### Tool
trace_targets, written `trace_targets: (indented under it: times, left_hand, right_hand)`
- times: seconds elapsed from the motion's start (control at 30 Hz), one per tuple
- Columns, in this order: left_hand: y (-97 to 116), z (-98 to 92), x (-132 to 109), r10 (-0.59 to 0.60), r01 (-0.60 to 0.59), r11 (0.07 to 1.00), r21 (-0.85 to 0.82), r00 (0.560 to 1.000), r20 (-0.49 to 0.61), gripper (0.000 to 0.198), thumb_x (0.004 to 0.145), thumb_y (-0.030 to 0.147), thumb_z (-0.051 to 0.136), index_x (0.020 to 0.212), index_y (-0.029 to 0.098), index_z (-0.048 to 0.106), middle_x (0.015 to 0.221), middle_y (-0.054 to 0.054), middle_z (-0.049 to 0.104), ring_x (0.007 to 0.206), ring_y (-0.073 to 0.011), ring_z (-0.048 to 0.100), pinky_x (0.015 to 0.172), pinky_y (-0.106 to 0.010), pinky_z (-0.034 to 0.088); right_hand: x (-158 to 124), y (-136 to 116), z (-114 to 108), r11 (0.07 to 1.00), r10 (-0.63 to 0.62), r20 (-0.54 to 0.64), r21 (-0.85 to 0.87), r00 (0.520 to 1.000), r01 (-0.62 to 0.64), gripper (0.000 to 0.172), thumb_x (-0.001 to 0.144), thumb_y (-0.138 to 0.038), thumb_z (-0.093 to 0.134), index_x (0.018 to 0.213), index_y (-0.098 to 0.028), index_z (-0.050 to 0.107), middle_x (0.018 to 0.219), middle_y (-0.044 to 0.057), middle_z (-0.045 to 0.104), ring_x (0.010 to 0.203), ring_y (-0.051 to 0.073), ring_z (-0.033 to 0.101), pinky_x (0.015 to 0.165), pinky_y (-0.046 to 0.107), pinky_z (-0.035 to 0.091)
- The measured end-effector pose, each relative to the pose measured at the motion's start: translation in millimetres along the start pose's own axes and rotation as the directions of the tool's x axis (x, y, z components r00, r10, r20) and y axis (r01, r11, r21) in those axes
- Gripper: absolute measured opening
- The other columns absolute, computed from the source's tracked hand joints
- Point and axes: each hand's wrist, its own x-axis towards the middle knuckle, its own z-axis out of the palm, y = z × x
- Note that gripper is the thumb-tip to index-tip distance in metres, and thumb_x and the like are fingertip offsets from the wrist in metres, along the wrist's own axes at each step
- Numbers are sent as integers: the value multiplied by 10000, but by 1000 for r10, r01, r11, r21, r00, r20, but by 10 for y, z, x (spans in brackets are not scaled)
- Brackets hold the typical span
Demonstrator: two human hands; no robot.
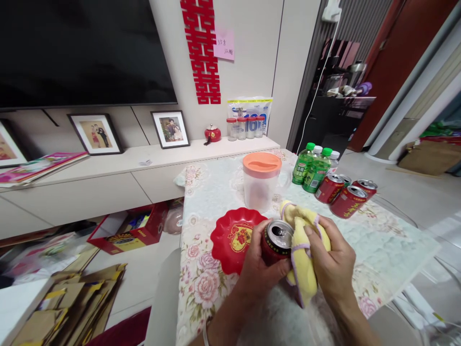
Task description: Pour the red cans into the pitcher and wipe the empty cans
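Observation:
My left hand (261, 264) is wrapped round a dark red drink can (277, 240) with an opened top, held over the table's near side. In my right hand (333, 254) is a bunched yellow cloth (304, 259) with purple edging, which rests against the can's right side. Part of the can is hidden by fingers and cloth. Just left of my hands lies a red scalloped plate (223, 240) with a gold design. Behind the can stands a clear plastic pitcher (257, 194) with an orange lid (262, 166).
Several red cans (347, 202) and green-capped bottles (317, 173) stand at the table's right rear. A floral tablecloth (205, 283) covers the table. Beyond it, a white cabinet (137, 163) carries framed photos (170, 129) and small jars (241, 129). Flattened cardboard (68, 307) lies on the floor at left.

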Motion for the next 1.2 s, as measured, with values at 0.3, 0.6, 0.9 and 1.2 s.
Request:
trace_targets:
  times: [0.3, 0.6, 0.9, 1.2]
  left_hand:
    - [74, -25, 10, -3, -8, 994, 109, 995, 96, 754, 746, 327, 921, 1407, 256, 565, 1415, -114, 664, 1326, -349, 631, 1160, -540, 496]
    - [-21, -25, -42, 11, -31, 991, 128, 988, 152, 743, 743, 317, 919, 1391, 243, 563, 1349, -129, 660, 1277, -349, 642, 1125, -547, 520]
    - [-53, -28, -29, 160, -145, 943, 301, 987, -28, 732, 751, 327, 880, 1395, 244, 541, 1396, -129, 637, 1296, -344, 630, 1141, -531, 514]
    - [34, -38, 9, 125, -68, 954, 292, 975, -182, 690, 709, 255, 832, 1336, 233, 543, 1299, -102, 675, 1214, -310, 668, 1091, -483, 530]
  right_hand:
    - [521, -386, -225, 981, -25, 576, -142, 817, 130, 239, 945, -415, 672, 1127, -281, 753, 1134, 29, 748, 1041, 221, 702, 928, 344, 529]
    - [971, -783, -110, 846, -57, 912, -172, 406, 505, 241, 998, -319, 574, 1171, -293, 740, 1197, 50, 720, 1143, 246, 636, 988, 409, 477]
    - [905, -807, -132, 810, 104, 871, -355, 480, 468, 288, 1005, -421, 494, 1011, -251, 727, 1048, 81, 720, 954, 256, 655, 864, 408, 509]
    - [956, -733, -516, 803, -6, 789, -362, 614, 474, 261, 901, -404, 605, 1030, -283, 797, 944, 51, 792, 801, 247, 720, 692, 355, 552]
